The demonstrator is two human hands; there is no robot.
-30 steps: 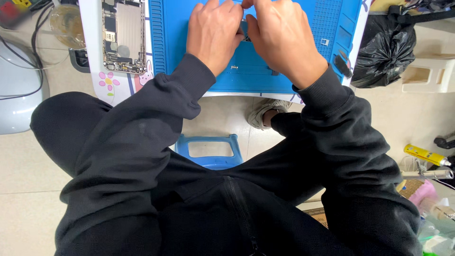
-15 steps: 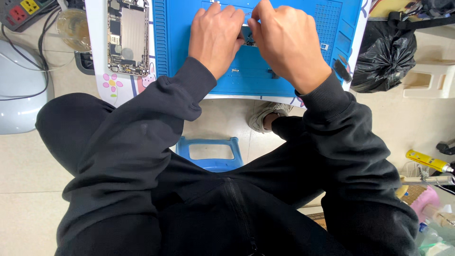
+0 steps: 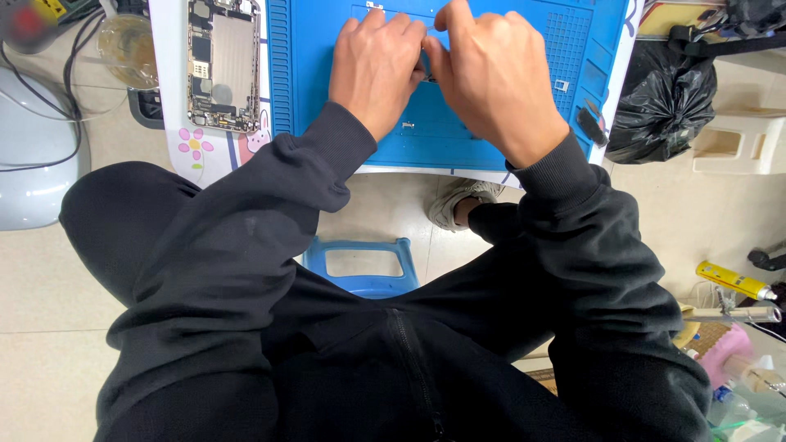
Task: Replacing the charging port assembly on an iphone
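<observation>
My left hand (image 3: 377,69) and my right hand (image 3: 491,82) are close together over a blue repair mat (image 3: 319,98) on a small white table. Both pinch a small dark part (image 3: 426,69) between their fingertips; most of it is hidden by the fingers. A tiny metal piece (image 3: 407,125) lies on the mat just below my left hand. An opened phone body (image 3: 223,65) with bare circuitry lies left of the mat.
A black bag (image 3: 663,102) sits right of the table. A blue stool (image 3: 364,266) shows between my legs, with a shoe (image 3: 454,205) under the table. A clear cup (image 3: 131,49) and cables lie at far left. A yellow tube (image 3: 733,281) lies on the floor at right.
The view has tipped slightly, so hands and mat sit lower in frame. Both hands stay pinched together on the small part.
</observation>
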